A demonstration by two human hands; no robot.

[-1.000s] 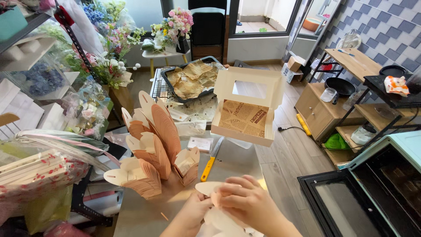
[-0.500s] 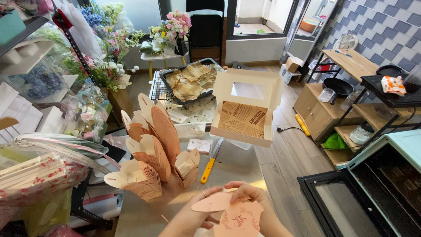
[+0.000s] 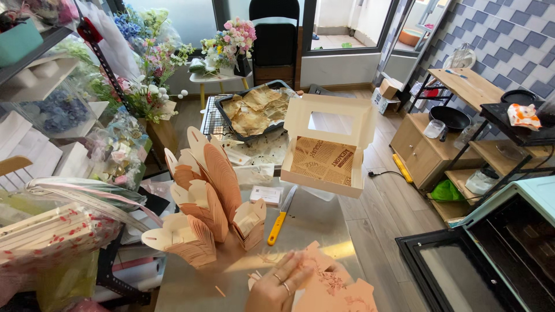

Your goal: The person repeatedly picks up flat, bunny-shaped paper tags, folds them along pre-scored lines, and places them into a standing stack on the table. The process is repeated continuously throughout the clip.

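Note:
At the bottom edge, my left hand (image 3: 278, 284), with rings on two fingers, grips a flat pink cardboard box blank (image 3: 335, 287) printed with flowers and holds it over the steel table (image 3: 315, 222). My right hand does not show; it is either behind the blank or below the frame. To the left of the hand stands a cluster of folded pink boxes (image 3: 203, 196) with scalloped flaps. A knife with a yellow handle (image 3: 281, 216) lies on the table just beyond the hand.
An open white box lined with printed paper (image 3: 328, 155) sits at the table's far end, with a dark tray of baking paper (image 3: 254, 110) behind it. A mint oven with its door open (image 3: 491, 254) is at the right. Flowers and shelves crowd the left.
The pink blank has swung from flat in front of me to the right, and my right hand has dropped out of sight. My left hand still holds it.

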